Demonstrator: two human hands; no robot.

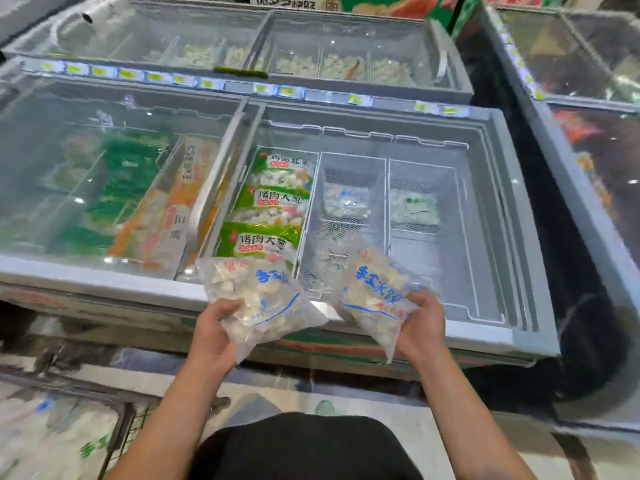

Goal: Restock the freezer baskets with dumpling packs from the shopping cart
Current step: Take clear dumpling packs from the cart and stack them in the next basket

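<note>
While blue-lettered, each hand (213, 332) grips packs (263, 299).

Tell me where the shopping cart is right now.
In the head view the shopping cart sits at the bottom left, beside the person's left forearm and below the freezer's front edge.

Two clear dumpling packs with blue print, left pack (258, 299) and right pack (375, 299), held tilted above the front rim of the open freezer (485, 336); middle wire basket (349, 161) nearly empty.
</note>
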